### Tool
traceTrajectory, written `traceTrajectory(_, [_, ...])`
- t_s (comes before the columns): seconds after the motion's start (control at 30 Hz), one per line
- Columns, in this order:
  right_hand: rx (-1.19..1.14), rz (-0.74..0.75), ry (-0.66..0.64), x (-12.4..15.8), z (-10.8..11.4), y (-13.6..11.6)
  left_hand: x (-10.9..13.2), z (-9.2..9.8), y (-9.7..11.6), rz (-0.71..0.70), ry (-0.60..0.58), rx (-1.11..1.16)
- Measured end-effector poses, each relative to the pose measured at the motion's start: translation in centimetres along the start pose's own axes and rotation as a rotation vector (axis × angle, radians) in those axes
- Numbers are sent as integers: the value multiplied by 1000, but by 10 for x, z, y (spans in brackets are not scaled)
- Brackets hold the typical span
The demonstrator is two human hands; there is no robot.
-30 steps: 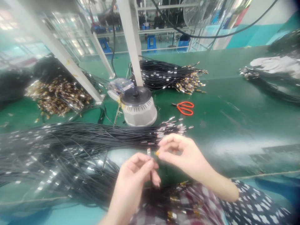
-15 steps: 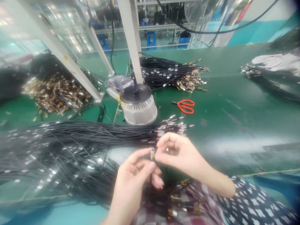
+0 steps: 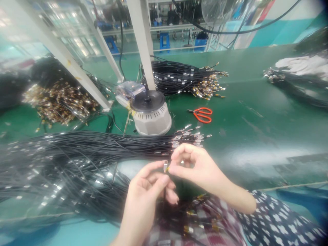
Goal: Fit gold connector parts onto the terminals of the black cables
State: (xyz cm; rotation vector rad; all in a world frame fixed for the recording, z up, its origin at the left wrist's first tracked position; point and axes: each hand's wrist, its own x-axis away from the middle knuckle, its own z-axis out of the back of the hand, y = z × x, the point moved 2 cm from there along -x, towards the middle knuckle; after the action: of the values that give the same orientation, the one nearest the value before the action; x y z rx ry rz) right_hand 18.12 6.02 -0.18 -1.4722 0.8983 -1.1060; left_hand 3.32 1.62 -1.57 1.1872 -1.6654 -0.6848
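Between my hands, a small silver cable connector (image 3: 165, 165) stands upright with a bit of yellow at its lower right side. My left hand (image 3: 150, 189) is closed on its cable just below, the index fingertip touching the metal shell. My right hand (image 3: 193, 165) pinches at the yellow bit beside the connector; what lies between thumb and forefinger is mostly hidden. Just beyond my hands are the silver ends of a bundle of black cables (image 3: 115, 145). More cables with yellow-tipped connectors (image 3: 189, 229) lie across my lap.
Red-handled scissors (image 3: 203, 115) lie on the green table (image 3: 246, 136). A round grey dispenser (image 3: 151, 118) with a black top stands behind the cables. Coiled cables (image 3: 174, 77) sit farther back, a gold-ended pile (image 3: 61, 102) at left. White posts (image 3: 143, 44) rise from the table.
Both hands keep nearly the same pose around the connector. The connector shows slightly more of its flat face now, and the whole view has shifted slightly.
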Motion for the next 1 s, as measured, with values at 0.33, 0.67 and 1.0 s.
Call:
traceTrajectory(0.33, [-37,-5,6,-1,-2,2,1,0,1,4,14,-5])
traceTrajectory(0.67, [-59,1,13,0,-3,3,1,-3,3,5,21,-15])
traceTrajectory(1.0, [-87,8,35,1,-8,7,1,-4,2,4,29,-8])
